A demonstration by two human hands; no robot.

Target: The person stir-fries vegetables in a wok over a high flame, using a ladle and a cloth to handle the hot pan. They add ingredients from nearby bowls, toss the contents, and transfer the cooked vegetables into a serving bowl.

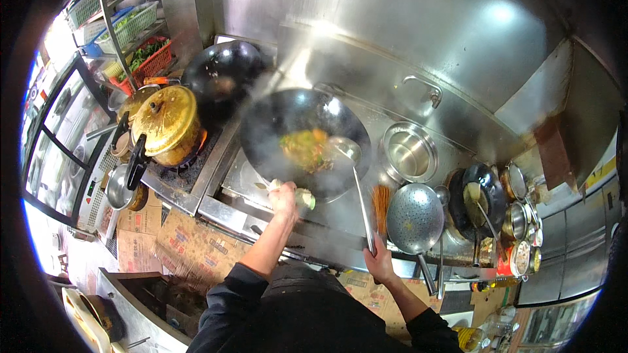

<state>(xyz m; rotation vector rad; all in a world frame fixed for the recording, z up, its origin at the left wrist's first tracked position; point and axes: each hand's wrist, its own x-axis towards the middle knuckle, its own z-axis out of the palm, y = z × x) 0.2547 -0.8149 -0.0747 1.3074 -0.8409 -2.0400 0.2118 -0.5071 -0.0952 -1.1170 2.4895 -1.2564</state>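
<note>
Steam rises from a large black wok (261, 127) in front of me, which holds a heap of green, orange and brown food (306, 150), blurred by the steam. At the wok's near rim my left hand (283, 200) is closed round a pale, folded cloth (305, 198); whatever part of the wok lies under it is hidden. My right hand (379, 260) grips the long handle of a metal ladle (361, 201). The ladle's bowl rests inside the wok, at the right side of the food.
A yellow lidded pot (167, 121) stands over a flame at left, with another black wok (226, 72) behind it. On the right are a bamboo brush (381, 206), a perforated strainer (415, 219), a steel pot (410, 150) and a smaller wok (481, 189). A tap (432, 95) juts from the wall.
</note>
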